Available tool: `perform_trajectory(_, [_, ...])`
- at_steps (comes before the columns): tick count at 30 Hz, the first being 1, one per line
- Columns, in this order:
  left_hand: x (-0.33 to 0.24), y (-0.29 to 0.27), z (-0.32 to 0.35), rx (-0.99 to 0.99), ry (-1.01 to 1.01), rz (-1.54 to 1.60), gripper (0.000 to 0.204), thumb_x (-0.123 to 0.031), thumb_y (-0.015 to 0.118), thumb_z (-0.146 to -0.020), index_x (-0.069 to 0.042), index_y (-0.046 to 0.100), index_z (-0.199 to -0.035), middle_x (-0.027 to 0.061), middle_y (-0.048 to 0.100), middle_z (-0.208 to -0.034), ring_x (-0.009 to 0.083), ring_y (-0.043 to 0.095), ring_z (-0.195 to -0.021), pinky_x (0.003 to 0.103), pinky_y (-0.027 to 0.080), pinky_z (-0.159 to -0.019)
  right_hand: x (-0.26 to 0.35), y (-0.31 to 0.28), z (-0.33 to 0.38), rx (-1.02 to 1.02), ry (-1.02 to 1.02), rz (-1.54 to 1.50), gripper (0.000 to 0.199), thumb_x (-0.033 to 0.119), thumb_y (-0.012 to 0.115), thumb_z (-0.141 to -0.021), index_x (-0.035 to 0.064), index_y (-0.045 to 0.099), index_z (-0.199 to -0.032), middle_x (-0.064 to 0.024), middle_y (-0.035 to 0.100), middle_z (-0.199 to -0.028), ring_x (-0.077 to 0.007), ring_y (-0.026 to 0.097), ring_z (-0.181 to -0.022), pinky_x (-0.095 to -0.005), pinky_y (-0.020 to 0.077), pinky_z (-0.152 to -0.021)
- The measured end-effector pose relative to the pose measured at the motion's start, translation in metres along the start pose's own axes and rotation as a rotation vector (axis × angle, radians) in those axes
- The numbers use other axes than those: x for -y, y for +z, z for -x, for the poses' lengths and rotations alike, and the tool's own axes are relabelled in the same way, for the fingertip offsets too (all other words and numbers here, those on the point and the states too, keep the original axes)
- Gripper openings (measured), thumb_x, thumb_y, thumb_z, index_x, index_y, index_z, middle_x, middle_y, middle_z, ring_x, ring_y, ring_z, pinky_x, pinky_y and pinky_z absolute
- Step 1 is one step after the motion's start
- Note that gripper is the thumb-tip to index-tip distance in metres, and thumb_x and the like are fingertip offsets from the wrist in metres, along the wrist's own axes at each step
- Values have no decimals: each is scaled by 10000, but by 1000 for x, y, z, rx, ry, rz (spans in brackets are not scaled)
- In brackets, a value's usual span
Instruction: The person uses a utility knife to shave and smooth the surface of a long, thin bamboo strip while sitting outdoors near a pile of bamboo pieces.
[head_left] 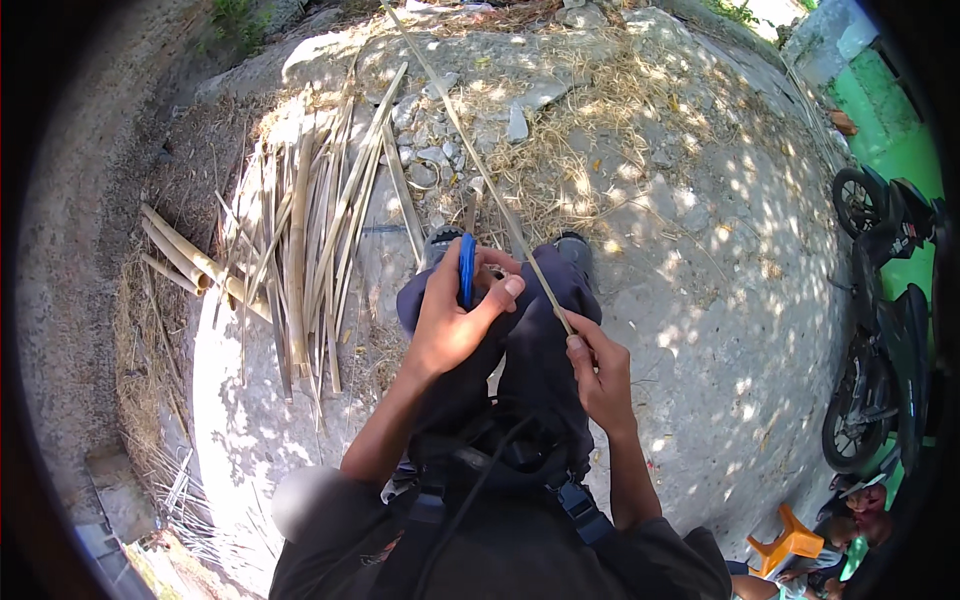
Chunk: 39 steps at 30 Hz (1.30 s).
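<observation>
My left hand [462, 310] is closed around the blue handle of a knife [467, 268]. Its narrow, dark blade points away from me, between my shoes. The left thumb and fingertips curl toward each other, and part of the grip is hidden. In my right hand [600, 372], thumb and fingers pinch the near end of a long, thin bamboo strip [484, 172]. The strip slants up and left past my knees to the far edge of the view. It passes to the right of the left hand, apart from its thumb.
Left of my feet lies a pile of split bamboo strips [345, 215], with thicker bamboo poles [185, 255] beside it. Dry shavings [580, 165] and broken stones cover the ground ahead. A motorcycle [880, 330] stands at right; people [840, 545] sit near an orange plastic chair [788, 540].
</observation>
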<state>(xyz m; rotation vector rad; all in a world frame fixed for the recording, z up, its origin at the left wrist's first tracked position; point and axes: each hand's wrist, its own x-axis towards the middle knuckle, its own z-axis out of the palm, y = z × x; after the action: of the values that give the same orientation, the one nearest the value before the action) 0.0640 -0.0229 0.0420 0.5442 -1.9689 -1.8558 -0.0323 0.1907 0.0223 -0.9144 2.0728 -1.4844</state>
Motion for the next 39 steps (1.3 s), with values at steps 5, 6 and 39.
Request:
perform_trajectory(5, [-3, 10, -14, -185, -21, 234, 333, -29, 776, -962, -56, 449, -1019, 156, 770, -973, 156, 762, -813, 221, 491, -467, 3, -2, 11, 62, 60, -88, 283, 65, 539, -1078, 20, 666, -1326, -2, 573, -714, -62, 512, -601, -261, 407, -555])
perform_trajectory(6, [1, 10, -15, -169, -1, 239, 349, -20, 772, -963, -68, 429, -999, 164, 778, -984, 161, 768, -810, 216, 485, -449, 5, -4, 13, 105, 107, -114, 278, 42, 536, -1069, 22, 650, -1322, -35, 618, -751, -86, 563, -626, -276, 450, -584])
perform_trajectory(39, [-10, 16, 18, 88, 47, -193, 206, -174, 651, -1062, 20, 603, -1114, 120, 696, -816, 238, 703, -713, 371, 526, -664, 25, -1, 4, 61, 179, -618, 360, 133, 494, -1123, 12, 578, -1452, -40, 601, -756, -14, 405, -541, -180, 312, -496])
